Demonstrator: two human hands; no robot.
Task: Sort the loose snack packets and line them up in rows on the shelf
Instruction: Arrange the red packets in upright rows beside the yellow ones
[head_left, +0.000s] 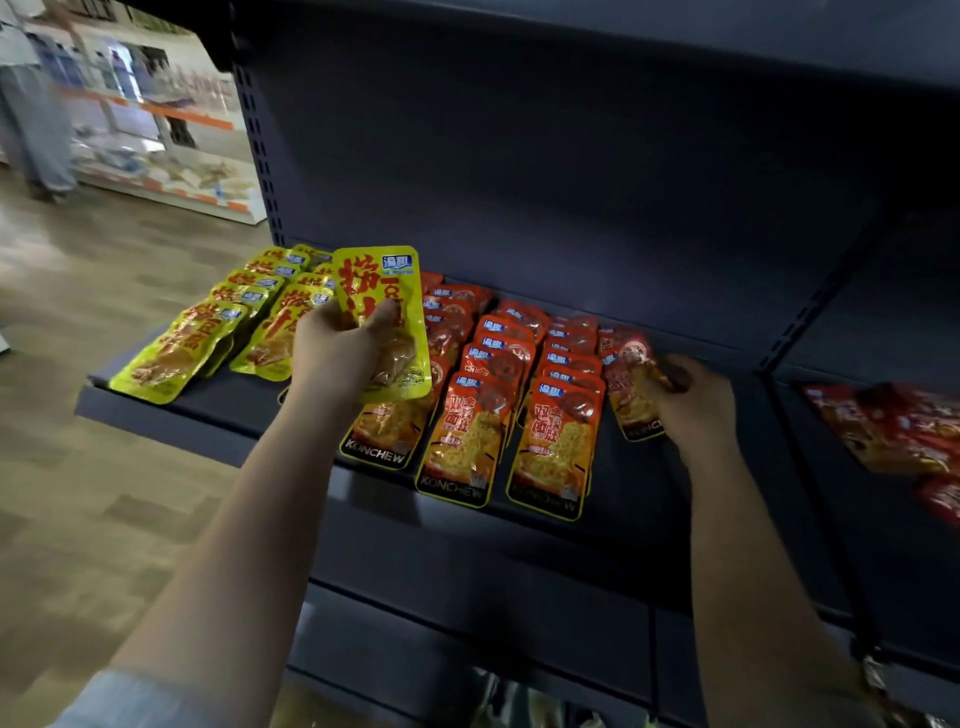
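Sorting step: left hand (340, 353) grips a yellow packet (382, 291) above the shelf (171, 415), due for the yellow rows (208, 332) (leftward), while right hand (685, 400) pinches a dark-red packet (631, 379) beside the orange rows (519, 395).

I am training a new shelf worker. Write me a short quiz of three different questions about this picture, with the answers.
1. True or false: the left hand holds a yellow packet lifted above the shelf.
2. Which packet does the right hand touch? A) a yellow one B) the dark red packet at the right end of the rows C) none
3. Fill in: the yellow rows lie to the ___ of the orange rows.

Key: 1 true; 2 B; 3 left
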